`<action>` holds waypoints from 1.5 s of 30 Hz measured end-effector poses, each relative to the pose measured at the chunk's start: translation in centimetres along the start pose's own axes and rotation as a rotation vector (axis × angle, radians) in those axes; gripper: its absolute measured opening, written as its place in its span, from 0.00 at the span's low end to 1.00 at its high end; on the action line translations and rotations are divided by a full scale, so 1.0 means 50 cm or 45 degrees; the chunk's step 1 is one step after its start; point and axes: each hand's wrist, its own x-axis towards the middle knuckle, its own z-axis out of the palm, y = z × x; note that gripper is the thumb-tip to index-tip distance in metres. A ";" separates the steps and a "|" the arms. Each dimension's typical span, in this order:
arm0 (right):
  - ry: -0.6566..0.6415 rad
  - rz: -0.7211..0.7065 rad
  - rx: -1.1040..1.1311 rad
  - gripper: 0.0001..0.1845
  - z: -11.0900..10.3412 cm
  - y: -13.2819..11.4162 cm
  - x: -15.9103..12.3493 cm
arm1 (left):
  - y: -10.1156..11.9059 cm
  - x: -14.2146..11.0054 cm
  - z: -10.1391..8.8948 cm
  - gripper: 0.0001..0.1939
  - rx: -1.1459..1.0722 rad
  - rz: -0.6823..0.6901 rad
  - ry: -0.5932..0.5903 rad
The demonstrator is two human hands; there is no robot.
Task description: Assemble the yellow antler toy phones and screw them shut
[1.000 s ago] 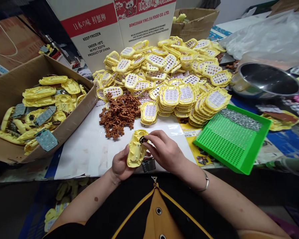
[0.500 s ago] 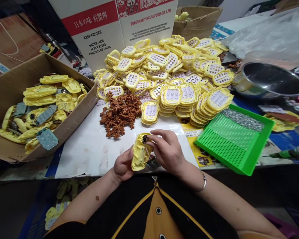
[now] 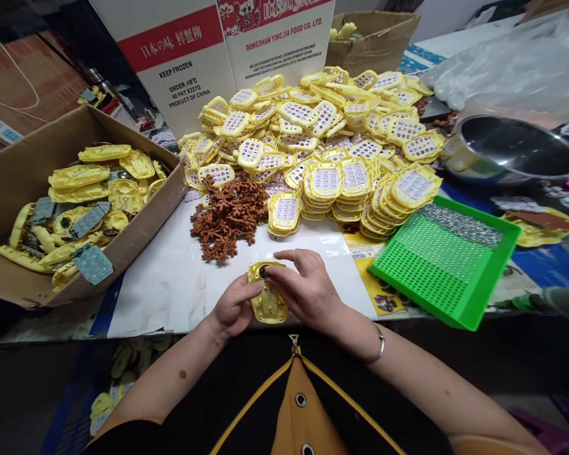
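My left hand (image 3: 236, 304) is closed around the left edge of a yellow plastic shell (image 3: 269, 308), with the thumb lying over its inner face. The shell's hollow side, with moulded posts, faces up toward me. At its far end sits a small round black speaker (image 3: 263, 272). Bent fingers of my right hand (image 3: 308, 292) reach over the shell and their tips are on the speaker. The right hand covers the shell's right side, and I cannot see the circuit board there.
A brown heap of small plastic parts (image 3: 225, 218) lies beyond my hands. Behind it are many yellow keypad covers (image 3: 308, 117), some stacked. A cardboard box (image 3: 146, 218) of shells stands left. On the right are a green perforated tray (image 3: 436, 272) of screws and a metal bowl (image 3: 507, 174).
The shell has turned so its inside faces up more. The speaker, pinched by my right fingers, has come to the shell's far end. The dangling dark board has gone from sight.
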 end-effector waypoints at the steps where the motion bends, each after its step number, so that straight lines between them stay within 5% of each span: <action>1: -0.026 0.039 0.103 0.10 0.001 0.001 -0.002 | -0.001 0.002 0.004 0.19 0.019 -0.012 0.069; 6: -0.372 0.381 1.112 0.44 -0.003 0.031 -0.023 | 0.006 0.011 0.014 0.21 -0.019 0.108 0.311; 8: -0.601 0.559 1.231 0.52 -0.003 0.044 -0.036 | 0.017 0.016 0.011 0.21 -0.013 0.212 0.381; 10: -0.770 0.694 1.187 0.50 -0.004 0.050 -0.048 | 0.030 0.025 0.004 0.21 0.044 0.303 0.432; 14: -0.842 0.786 1.351 0.28 -0.026 0.051 -0.055 | 0.037 0.047 -0.018 0.20 0.233 0.407 0.545; 18: -0.901 0.695 1.537 0.30 -0.064 0.057 -0.025 | 0.015 0.053 -0.027 0.21 0.247 0.112 0.453; 20: -0.823 0.605 1.440 0.29 -0.072 0.058 -0.002 | 0.004 0.048 -0.026 0.19 0.159 -0.025 0.336; 22: -0.679 0.552 1.221 0.18 -0.070 0.056 0.020 | -0.002 0.040 -0.024 0.21 0.057 -0.092 0.222; 27: -0.379 0.538 0.824 0.13 -0.043 0.048 0.057 | 0.001 0.026 -0.018 0.29 0.174 -0.075 0.111; 34: -0.127 1.049 0.981 0.16 -0.004 0.042 0.057 | -0.008 0.038 -0.006 0.24 0.353 -0.031 0.295; 36: -0.073 1.191 1.033 0.30 0.002 0.046 0.050 | -0.010 0.041 -0.008 0.25 0.314 -0.040 0.316; 38: -0.078 1.199 1.056 0.35 0.003 0.054 0.041 | -0.011 0.041 -0.010 0.26 0.287 -0.066 0.320; 40: -0.172 1.089 1.067 0.28 -0.004 0.064 0.032 | -0.009 0.041 -0.011 0.27 0.270 -0.091 0.332; 45: -0.542 0.569 0.745 0.17 -0.054 0.084 0.025 | -0.004 0.041 -0.015 0.25 0.251 -0.128 0.327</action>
